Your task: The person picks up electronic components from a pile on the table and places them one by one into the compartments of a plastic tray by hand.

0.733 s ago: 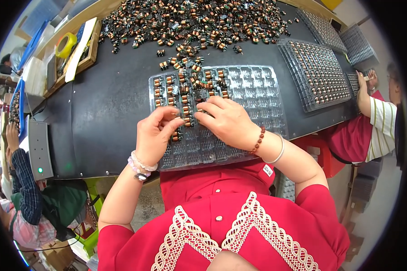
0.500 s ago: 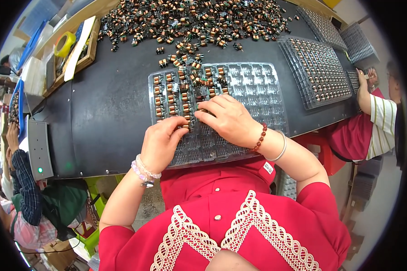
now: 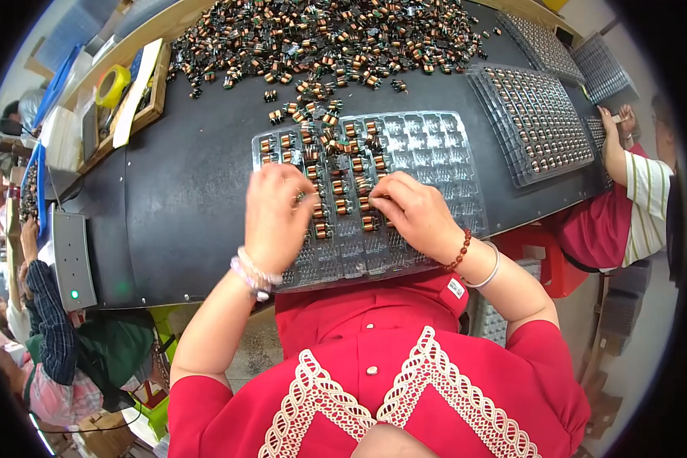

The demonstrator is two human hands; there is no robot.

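Just past our red clothing (image 3: 366, 309), the plastic tray (image 3: 435, 172) lies with its near edge by the rim of the dark counter (image 3: 183, 198), so we have little space on that side. Our left hand (image 3: 275, 210) is over the tray's left columns, its fingers drawn close to the thumb; blur keeps us from telling whether they grip anything. Our right hand (image 3: 420, 217) comes in from the other side, its fingers bent and nearly meeting the thumb beside a coil (image 3: 368, 223); we cannot tell if one is held there. Between our hands, more coils sit in columns in the tray, while the pockets toward its right edge show bare plastic. At the tray's far edge we see a loose cluster of coils (image 3: 309, 114) running out onto the counter. To the left, a broad stretch of counter gives us room as far as the grey box (image 3: 72, 259) and, farther on, the wooden bin (image 3: 156, 111) with yellow tape (image 3: 113, 85). To the right, only a narrow strip parts our tray from the stack of filled trays (image 3: 538, 126); beyond that shows a co-worker's striped sleeve (image 3: 649, 187). Farthest off, a wide heap of coils (image 3: 328, 42) spreads across the back.
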